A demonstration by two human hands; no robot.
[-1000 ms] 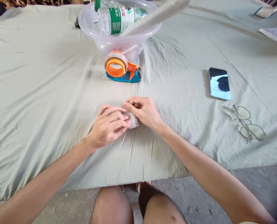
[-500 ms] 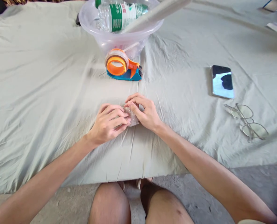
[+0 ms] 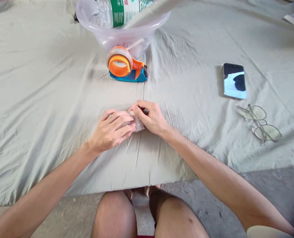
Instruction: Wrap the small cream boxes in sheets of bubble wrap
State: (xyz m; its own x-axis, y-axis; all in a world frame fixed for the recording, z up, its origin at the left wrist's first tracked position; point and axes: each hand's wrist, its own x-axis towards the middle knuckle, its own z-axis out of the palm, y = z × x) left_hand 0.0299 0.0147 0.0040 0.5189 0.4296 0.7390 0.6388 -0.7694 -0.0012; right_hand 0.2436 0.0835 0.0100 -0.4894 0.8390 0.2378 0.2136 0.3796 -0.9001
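A small piece of clear bubble wrap point(image 3: 138, 125) lies between my hands on the cloth-covered table, near its front edge. My left hand point(image 3: 113, 129) presses its fingers over the left side of the wrap. At the right, my right hand point(image 3: 150, 117) pinches the wrap's upper edge between thumb and fingers. Something small and shiny shows under my left fingertips, too hidden to name. Beyond my hands stands a tape dispenser point(image 3: 128, 66), orange and blue, with a roll of clear tape on it.
A clear plastic basin point(image 3: 122, 34) behind the dispenser holds a green-labelled bottle point(image 3: 118, 14) and a long pale roll point(image 3: 154, 12). To the right lie a phone point(image 3: 234, 81) and a pair of glasses point(image 3: 261, 124). Wrinkled grey-green cloth point(image 3: 50, 82) covers the table.
The view has shifted slightly, so the basin, dispenser and phone sit higher in the picture. My right fingers have curled in closer on the bubble wrap; my left hand keeps its hold.
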